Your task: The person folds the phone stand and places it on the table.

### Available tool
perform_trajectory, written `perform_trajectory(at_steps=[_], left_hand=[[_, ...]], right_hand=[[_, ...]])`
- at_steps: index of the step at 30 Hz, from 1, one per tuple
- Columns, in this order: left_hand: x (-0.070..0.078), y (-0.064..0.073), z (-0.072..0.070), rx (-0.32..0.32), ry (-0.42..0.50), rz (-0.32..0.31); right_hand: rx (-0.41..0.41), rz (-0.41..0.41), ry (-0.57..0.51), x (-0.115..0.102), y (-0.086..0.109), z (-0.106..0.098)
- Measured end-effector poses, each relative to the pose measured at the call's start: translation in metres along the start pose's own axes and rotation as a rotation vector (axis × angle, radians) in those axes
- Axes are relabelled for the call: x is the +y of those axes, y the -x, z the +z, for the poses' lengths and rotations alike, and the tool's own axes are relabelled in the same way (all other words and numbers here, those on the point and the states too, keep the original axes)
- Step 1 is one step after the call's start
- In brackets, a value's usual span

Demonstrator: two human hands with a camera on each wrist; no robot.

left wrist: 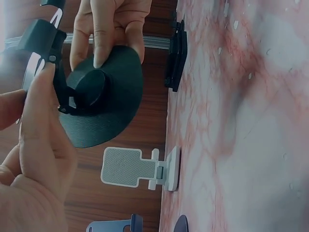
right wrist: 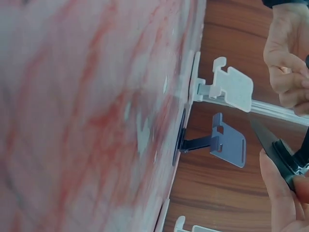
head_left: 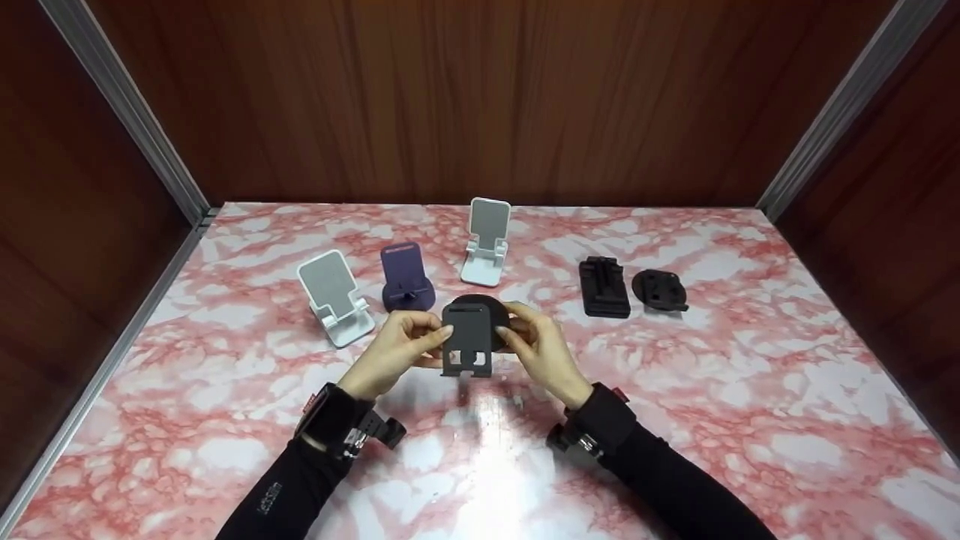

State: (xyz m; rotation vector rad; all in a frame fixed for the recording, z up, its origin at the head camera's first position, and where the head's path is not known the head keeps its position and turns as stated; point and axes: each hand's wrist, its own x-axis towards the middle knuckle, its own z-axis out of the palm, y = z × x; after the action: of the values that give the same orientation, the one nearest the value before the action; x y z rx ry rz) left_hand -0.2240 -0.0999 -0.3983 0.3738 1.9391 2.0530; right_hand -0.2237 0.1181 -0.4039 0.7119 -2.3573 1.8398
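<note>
Between both hands is a black phone stand (head_left: 469, 330) with a flat slotted back plate and a round base (left wrist: 118, 111). My left hand (head_left: 397, 349) pinches the plate's left edge between thumb and fingers. My right hand (head_left: 545, 352) grips the round base at its right side, thumb on the near face. In the left wrist view, an arm joins the plate to a raised hub on the base, and the stand is held above the table. The right wrist view shows the base (right wrist: 273, 150) edge-on, the plate mostly out of frame.
A white phone stand (head_left: 334, 296) and a purple one (head_left: 407, 277) stand at the left, another white stand (head_left: 487, 240) behind. Two folded black stands (head_left: 604, 287) (head_left: 660, 290) lie at the right. Wooden panels (head_left: 480, 97) enclose the marbled table (head_left: 750, 420).
</note>
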Motion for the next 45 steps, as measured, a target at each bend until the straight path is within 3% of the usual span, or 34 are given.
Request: perform_trajectory(at_steps=[13,22,27,34,39,45], left_hand=[[-0.004,0.000,0.002,-0.051,0.014,-0.026],[-0.005,0.000,0.004,-0.031,0.014,-0.045],[-0.007,-0.001,0.004,-0.036,0.017,-0.064],[0.001,0.003,0.010,-0.010,0.011,-0.035],[0.008,0.006,0.014,0.056,-0.096,0.039],[0.014,0.009,0.017,0.242,-0.428,0.248]], right_hand=[[0.071,-0.133,0.082,-0.010,0.003,0.001],[0.089,-0.210,0.111,-0.011,0.004,0.003],[0.098,-0.207,0.140,-0.010,0.004,0.003],[0.083,-0.157,0.026,0.005,0.001,0.000],[0.054,-0.113,-0.092,0.014,-0.002,-0.002],[0.017,-0.007,-0.250,0.010,-0.003,-0.004]])
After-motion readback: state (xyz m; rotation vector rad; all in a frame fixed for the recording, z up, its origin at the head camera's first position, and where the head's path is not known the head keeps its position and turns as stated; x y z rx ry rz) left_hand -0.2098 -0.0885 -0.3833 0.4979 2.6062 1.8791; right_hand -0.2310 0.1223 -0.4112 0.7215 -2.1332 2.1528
